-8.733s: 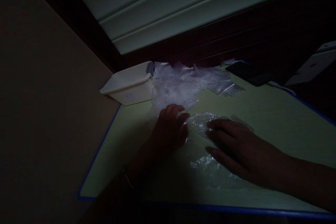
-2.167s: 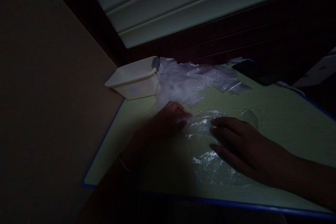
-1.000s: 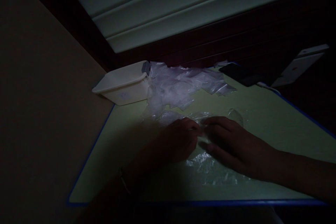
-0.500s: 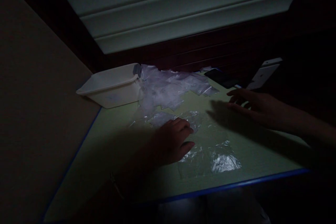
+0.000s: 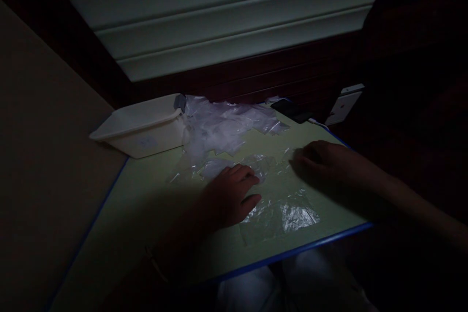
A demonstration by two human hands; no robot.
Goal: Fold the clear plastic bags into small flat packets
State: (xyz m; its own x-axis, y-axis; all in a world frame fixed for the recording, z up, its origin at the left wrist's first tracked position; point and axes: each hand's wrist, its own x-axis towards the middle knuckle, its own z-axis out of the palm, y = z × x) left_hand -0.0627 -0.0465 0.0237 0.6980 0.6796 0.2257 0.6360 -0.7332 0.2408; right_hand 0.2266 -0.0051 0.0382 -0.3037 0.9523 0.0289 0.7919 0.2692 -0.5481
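My left hand (image 5: 232,195) lies palm down on the table, its thumb and fingers apart, resting over thin clear plastic bags. Under and beyond its fingertips is one crinkled bag (image 5: 268,163). Another clear plastic bag (image 5: 292,217) lies flat by the thumb, near the front edge. My right hand (image 5: 323,158) is low over the table on the right, its fingers and thumb brought together at the edge of the clear plastic by the crinkled bag. Dim light hides the exact fingertip contact. Behind both hands spreads a pile of clear bags (image 5: 223,124).
An off-white plastic bin (image 5: 146,131) stands at the back left, beside the wall. A dark phone-like slab (image 5: 291,110) lies at the back right, near a cable. Beyond the table's right edge is a white box (image 5: 343,107). Blue edging (image 5: 310,247) borders the pale green table.
My right hand has come down and left to the plastic's edge, and its fingers have closed. My left hand keeps its place on the bags. The view has shifted slightly right.
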